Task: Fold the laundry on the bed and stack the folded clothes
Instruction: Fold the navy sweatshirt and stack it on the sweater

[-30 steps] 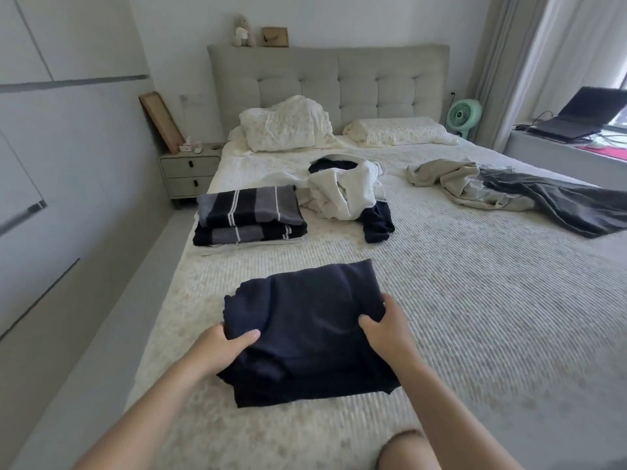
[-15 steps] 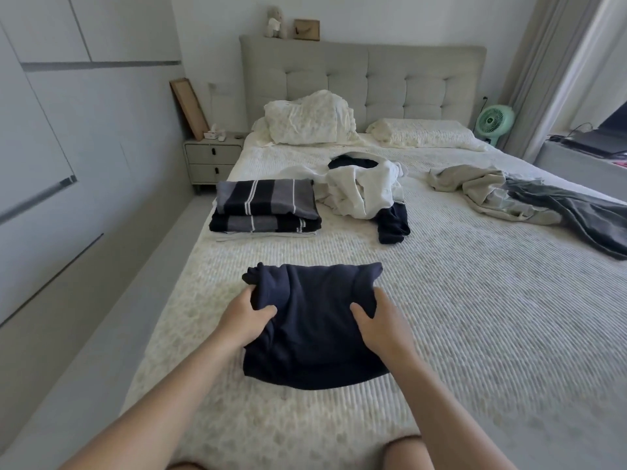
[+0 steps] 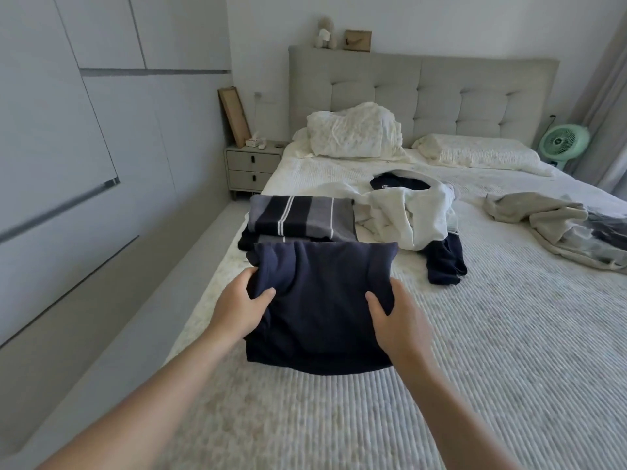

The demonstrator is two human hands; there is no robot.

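Carrying a folded navy garment (image 3: 325, 310) between both hands, the person holds it above the bed (image 3: 475, 351), with its far edge reaching the near side of the folded stack. The left hand (image 3: 237, 308) clamps the garment's left edge, thumb on top and fingers tucked underneath; the right hand (image 3: 395, 320) does the same on the right edge, thumb lying across the cloth. The near edge sags in a curve, so the bundle seems to be off the bedspread, not resting on it.

The striped stack (image 3: 298, 220) sits at about eleven o'clock from the hands, near the bed's left edge: a grey-and-navy striped piece on top of at least one more folded layer. That much looks done, and the navy garment seems ready to join it as the next layer.

A good share is left. At about one o'clock lies a crumpled white garment (image 3: 403, 212) with a dark collar showing and a navy piece (image 3: 444, 261) spilling out beneath it, unfolded. Farther off, at about two o'clock, a beige garment (image 3: 536, 218) lies rumpled against a dark grey one (image 3: 607, 232) at the frame's edge. By this count roughly a third to a half of the folding is finished, with four or so pieces left to smooth, fold and stack.
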